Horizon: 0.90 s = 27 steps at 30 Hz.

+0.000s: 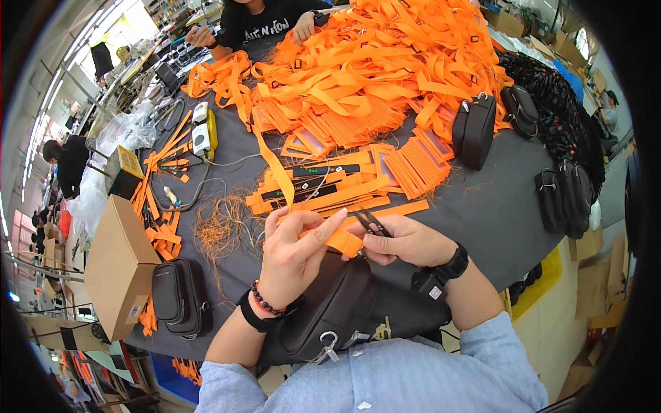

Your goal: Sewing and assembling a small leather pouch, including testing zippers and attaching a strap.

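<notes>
My left hand [295,241] pinches an orange webbing strap [344,242] in front of my body. From there a length of strap runs up toward the pile at the back. My right hand [416,241] is closed round dark thread snips [372,224], their two prongs pointing up and left over the strap. The strap's folded end lies by the right fingertips; whether they also grip it I cannot tell. Just beyond both hands lie flat orange strips with black labels [323,171]. Beneath them, at the table's near edge, rests a dark zippered bag [330,303].
A big heap of orange straps [372,62] covers the far table. Loose orange thread [224,224], a power strip [201,131] and a cardboard box [120,265] are at left. Black pouches [475,131] stand right. Opposite sits a person in black [255,26].
</notes>
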Each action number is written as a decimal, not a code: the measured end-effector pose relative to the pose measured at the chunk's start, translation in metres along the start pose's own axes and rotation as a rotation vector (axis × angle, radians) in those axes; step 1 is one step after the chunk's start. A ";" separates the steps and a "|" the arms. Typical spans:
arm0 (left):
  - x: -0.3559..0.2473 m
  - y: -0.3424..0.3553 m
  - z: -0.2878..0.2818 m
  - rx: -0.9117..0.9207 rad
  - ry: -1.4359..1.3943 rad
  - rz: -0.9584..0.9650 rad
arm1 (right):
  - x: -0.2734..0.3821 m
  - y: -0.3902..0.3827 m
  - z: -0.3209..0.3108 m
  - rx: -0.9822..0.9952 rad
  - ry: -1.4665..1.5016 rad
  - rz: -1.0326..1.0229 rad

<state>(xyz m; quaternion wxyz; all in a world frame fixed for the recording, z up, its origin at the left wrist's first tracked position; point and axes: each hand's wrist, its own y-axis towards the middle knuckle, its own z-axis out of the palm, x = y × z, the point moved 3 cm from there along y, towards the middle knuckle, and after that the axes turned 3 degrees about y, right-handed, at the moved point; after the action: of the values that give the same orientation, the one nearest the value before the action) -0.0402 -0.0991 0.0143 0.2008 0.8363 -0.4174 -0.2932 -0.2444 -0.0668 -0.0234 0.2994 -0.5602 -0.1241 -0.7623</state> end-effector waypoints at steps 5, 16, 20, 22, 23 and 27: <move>0.005 -0.003 0.010 0.005 0.047 -0.024 | 0.016 -0.005 0.006 -0.123 -0.141 -0.063; -0.001 -0.001 0.009 0.038 -0.066 -0.036 | 0.014 -0.015 0.002 -0.278 -0.324 -0.217; 0.002 0.001 0.004 0.142 -0.499 -0.134 | 0.018 -0.018 0.006 -0.276 -0.344 -0.232; 0.001 0.001 0.005 0.131 -0.642 -0.161 | 0.026 -0.020 0.012 -0.284 -0.326 -0.224; 0.000 0.001 0.005 0.138 -0.615 -0.167 | 0.027 -0.020 0.014 -0.286 -0.315 -0.220; -0.002 0.000 0.006 0.165 -0.578 -0.207 | 0.019 -0.019 0.012 -0.259 -0.335 -0.180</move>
<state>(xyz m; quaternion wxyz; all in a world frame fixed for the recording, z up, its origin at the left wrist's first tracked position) -0.0451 -0.0977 0.0102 -0.0254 0.7700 -0.3923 -0.5026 -0.2498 -0.0518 0.0012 0.1310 -0.6995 -0.1230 -0.6917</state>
